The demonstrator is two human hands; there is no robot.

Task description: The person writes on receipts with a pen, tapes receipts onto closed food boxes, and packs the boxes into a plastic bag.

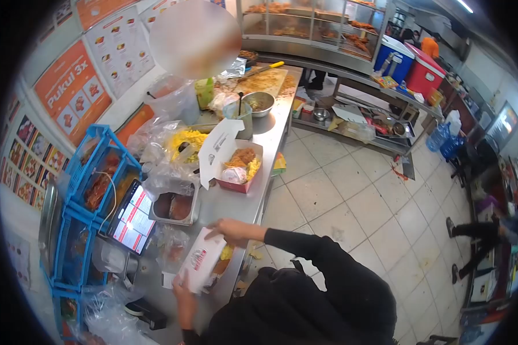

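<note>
A cardboard food box [199, 260] with a white lid and red print is held between my hands over the steel counter. Its lid is partly lowered, and some yellow food shows beneath the edge. My right hand [229, 231] grips the far end of the lid. At the near end, my left hand [184, 298] has its fingers closed on the lid's edge. Farther along the counter stands a second food box [239, 185] with its lid up. Fried food, yellow shreds and a wrapped white bundle lie in it.
Left of the boxes are a steel pan [184, 215], a lit tablet [133, 221] and blue crates [77, 230]. A steel bowl [260, 103] and a yellow-handled knife [265, 68] are farther back. Another person [483, 236] is at the right, across the tiled floor.
</note>
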